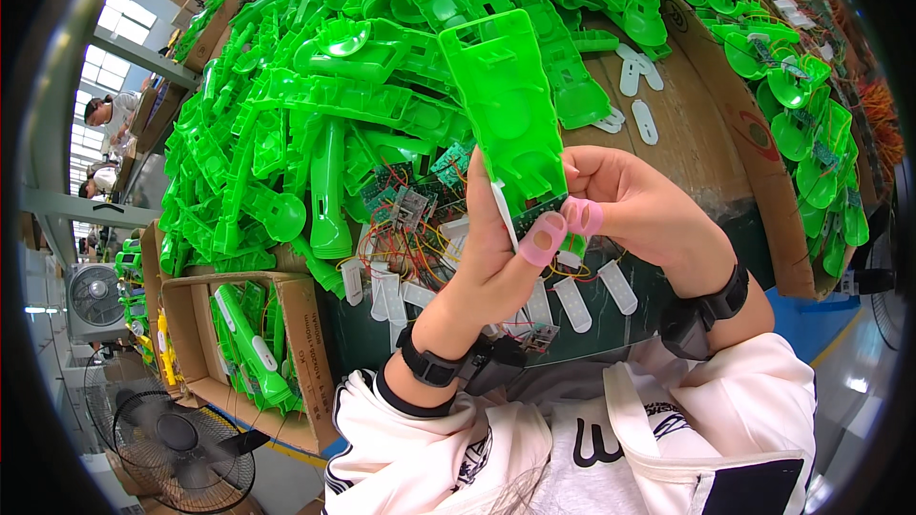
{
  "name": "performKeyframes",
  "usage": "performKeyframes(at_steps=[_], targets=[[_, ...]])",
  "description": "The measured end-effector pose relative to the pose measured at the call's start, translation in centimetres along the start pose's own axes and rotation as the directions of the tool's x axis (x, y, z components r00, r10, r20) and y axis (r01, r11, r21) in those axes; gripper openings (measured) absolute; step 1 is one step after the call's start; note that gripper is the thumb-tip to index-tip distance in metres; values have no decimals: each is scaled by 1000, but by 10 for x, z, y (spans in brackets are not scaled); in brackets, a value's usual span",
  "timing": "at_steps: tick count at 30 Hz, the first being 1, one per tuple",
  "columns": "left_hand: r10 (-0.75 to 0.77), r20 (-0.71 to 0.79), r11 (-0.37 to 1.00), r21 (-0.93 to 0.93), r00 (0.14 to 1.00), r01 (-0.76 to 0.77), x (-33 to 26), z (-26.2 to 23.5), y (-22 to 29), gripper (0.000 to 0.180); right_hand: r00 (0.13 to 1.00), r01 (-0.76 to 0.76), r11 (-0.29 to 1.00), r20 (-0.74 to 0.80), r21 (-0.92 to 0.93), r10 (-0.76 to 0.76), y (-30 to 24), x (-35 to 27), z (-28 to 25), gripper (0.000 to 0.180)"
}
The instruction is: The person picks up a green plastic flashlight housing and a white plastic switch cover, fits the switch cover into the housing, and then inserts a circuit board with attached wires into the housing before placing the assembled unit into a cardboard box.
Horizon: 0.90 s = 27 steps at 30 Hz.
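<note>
Holding a bright green plastic shell (504, 114) up over the bench, the person has both hands closed on its lower end, pretty much dead centre of the view. The left hand (496, 257) wraps it from about 7 o'clock, thumb in a pink finger cot (542, 238) pressed on the bottom edge. The right hand (649, 210) comes in from 4 o'clock and pinches the same end, with another pink cot (582, 216) on a fingertip just beside the first one. A small green circuit board (536, 214) sits at the bottom of the shell right between the two thumbs; whether it's seated in or just held against it is hard to tell. Both wrists wear black bands.

Behind the shell, from 10 to 1 o'clock, there's a huge heap of green plastic parts (334, 105). Just left of the hands, around 9 o'clock, lies a tangle of circuit boards with red and yellow wires (410, 210). White oblong plastic pieces (592, 291) are scattered under the hands and up at 1 o'clock. A cardboard box of more green parts (250, 343) sits at 8 o'clock, another box of round green pieces (792, 114) at 2 to 3 o'clock. A floor fan (176, 439) stands down at 7 o'clock.
</note>
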<state>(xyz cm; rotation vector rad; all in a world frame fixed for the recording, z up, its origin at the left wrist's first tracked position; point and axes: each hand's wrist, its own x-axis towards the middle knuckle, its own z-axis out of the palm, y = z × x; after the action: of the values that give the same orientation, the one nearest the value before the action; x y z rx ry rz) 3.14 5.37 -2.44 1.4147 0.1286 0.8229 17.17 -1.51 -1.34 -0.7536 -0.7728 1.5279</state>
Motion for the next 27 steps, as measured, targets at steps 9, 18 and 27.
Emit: performKeyframes(at_steps=[9, 18, 27], targets=[[74, -11, 994, 78, 997, -73, 2, -3, -6, 40, 996, 39, 998, -81, -47, -43, 0, 0, 9, 23], [45, -80, 993, 115, 996, -35, 1, -2, -3, 37, 967, 234, 959, -65, -162, -247, 2, 1, 8, 25], [29, -145, 999, 26, 989, -26, 0, -2, -11, 41, 945, 232, 935, -168, -269, -282, 12, 3, 10, 20]])
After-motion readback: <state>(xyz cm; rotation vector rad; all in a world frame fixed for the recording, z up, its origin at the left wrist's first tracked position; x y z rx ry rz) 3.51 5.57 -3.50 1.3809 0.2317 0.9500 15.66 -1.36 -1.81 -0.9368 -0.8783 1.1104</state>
